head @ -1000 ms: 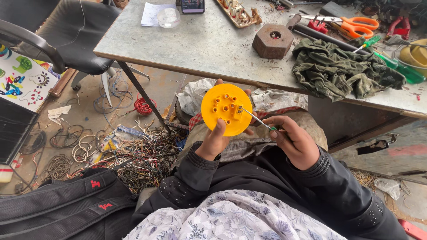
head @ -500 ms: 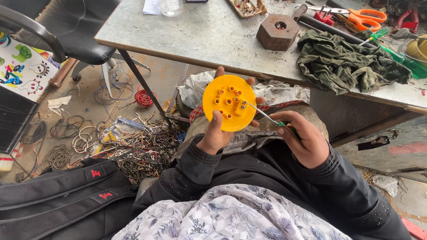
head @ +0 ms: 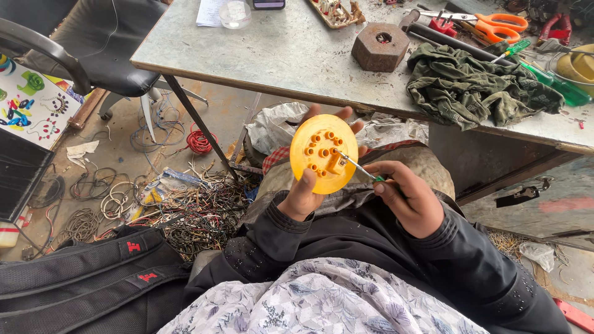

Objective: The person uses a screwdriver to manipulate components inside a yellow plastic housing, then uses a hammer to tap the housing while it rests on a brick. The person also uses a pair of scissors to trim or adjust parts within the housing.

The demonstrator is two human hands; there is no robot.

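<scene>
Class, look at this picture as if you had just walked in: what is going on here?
A seated person holds a round yellow plastic disc upright in the left hand. The right hand grips a small green-handled screwdriver, its tip at the middle of the disc's face among raised round posts. Ahead stands a worn table with a rusty hexagonal block, a green cloth and orange scissors. Tangled wires litter the floor.

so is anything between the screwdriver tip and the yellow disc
Nothing visible. The right hand holds the thin screwdriver with its tip already on the face of the yellow disc, near the middle. The left hand grips the disc by its edge, fingers behind it, thumb on the lower rim, clear of the tip.
</scene>
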